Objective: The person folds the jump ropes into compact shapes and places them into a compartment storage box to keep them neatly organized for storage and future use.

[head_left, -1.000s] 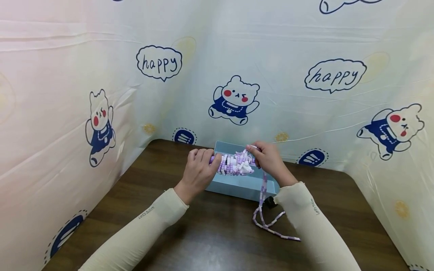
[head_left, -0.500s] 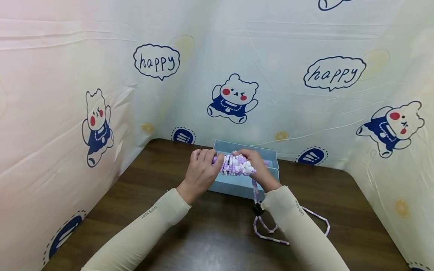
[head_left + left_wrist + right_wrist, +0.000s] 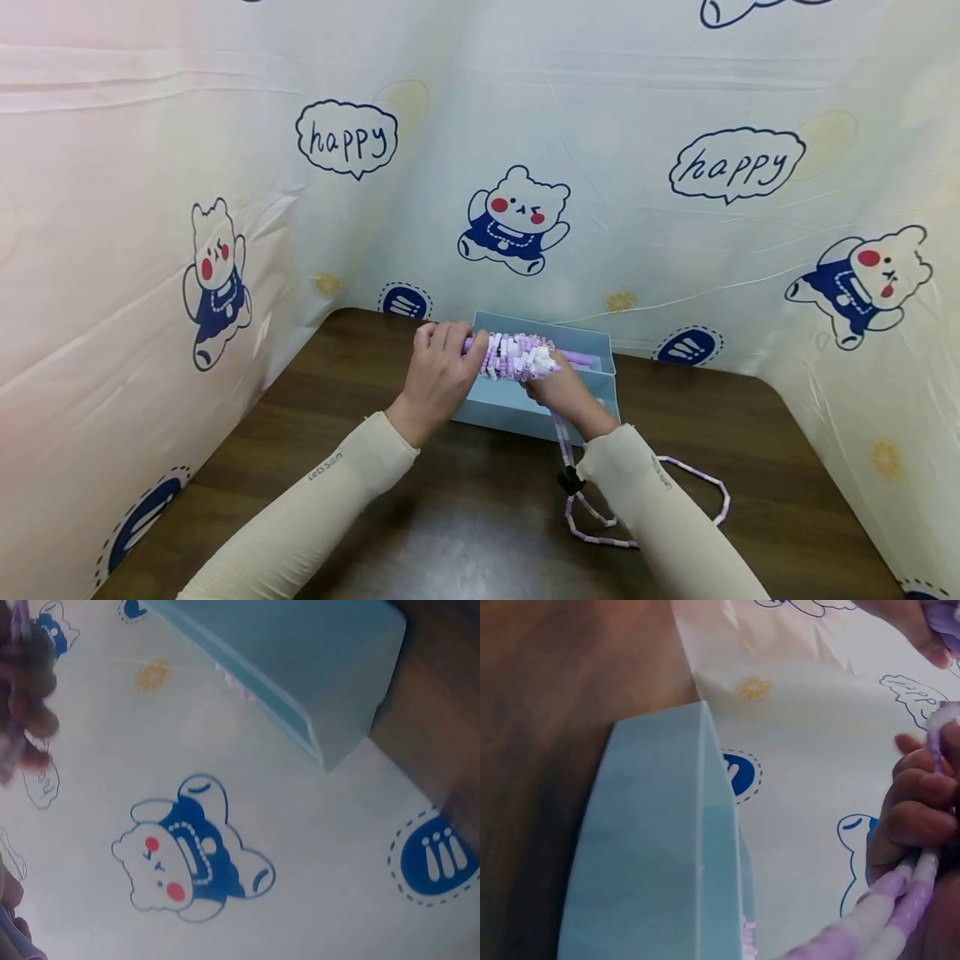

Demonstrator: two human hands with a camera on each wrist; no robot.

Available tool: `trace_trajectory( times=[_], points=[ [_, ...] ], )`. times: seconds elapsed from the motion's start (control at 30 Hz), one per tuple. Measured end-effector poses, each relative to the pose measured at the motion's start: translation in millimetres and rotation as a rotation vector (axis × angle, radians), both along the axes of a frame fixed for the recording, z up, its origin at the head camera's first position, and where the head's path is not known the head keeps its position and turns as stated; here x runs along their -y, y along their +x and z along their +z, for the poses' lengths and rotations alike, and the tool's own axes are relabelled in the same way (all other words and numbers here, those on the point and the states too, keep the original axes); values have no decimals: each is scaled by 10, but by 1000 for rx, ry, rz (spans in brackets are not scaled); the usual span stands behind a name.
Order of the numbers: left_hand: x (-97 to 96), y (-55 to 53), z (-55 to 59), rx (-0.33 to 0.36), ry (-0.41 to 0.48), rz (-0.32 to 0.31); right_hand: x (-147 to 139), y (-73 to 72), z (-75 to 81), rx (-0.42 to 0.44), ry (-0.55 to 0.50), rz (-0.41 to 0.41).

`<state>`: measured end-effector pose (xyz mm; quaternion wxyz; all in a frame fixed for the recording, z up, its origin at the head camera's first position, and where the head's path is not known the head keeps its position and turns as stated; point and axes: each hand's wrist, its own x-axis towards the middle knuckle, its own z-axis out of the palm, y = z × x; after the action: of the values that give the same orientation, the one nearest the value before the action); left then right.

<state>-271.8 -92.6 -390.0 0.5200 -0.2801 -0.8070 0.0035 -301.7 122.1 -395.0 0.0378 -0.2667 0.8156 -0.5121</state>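
Note:
Above a light blue box, my left hand point(image 3: 438, 375) grips the purple handle point(image 3: 945, 619) of a beaded jump rope. Purple and white beaded rope point(image 3: 517, 357) is wound in a thick bundle just right of that hand. My right hand point(image 3: 561, 393) is under the bundle's right end, partly covered by it. In the right wrist view its curled fingers point(image 3: 919, 821) hold two beaded strands point(image 3: 922, 889). From there the loose strands point(image 3: 562, 437) run down to the table. The left wrist view shows only the edges of both hands, with the right one blurred.
The blue box point(image 3: 510, 417) has a divider and stands on the dark wooden table point(image 3: 360, 500). A purple rod point(image 3: 581, 358) shows in its back part. A loop of beaded rope point(image 3: 723, 500) lies beside the right sleeve. Printed cloth point(image 3: 600, 100) surrounds the table.
My right hand has swung from above the bundle's right end down to below it, carrying the strands. The loose rope has shifted on the table. My left hand has stayed about in place.

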Motion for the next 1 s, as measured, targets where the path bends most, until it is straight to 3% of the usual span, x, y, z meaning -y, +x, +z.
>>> trace_trajectory(
  times=[0.07,0.1,0.33,0.53,0.67,0.83,1.0],
  points=[
    [22,-9,37,-2,13,10,-40,40,-46,2,3,-6],
    [33,-13,52,-4,18,15,-56,69,-62,50,-43,-18],
    [76,-29,114,5,47,39,-127,225,-160,-140,-74,45],
    [82,-48,119,39,58,67,-108,358,-170,-190,-87,88],
    [110,-75,102,60,53,99,-29,478,-75,-244,-78,84],
    [152,-125,66,89,26,134,39,598,-13,-130,-69,78],
    [177,-189,39,88,-11,166,53,545,-218,55,-173,131]
  ],
)
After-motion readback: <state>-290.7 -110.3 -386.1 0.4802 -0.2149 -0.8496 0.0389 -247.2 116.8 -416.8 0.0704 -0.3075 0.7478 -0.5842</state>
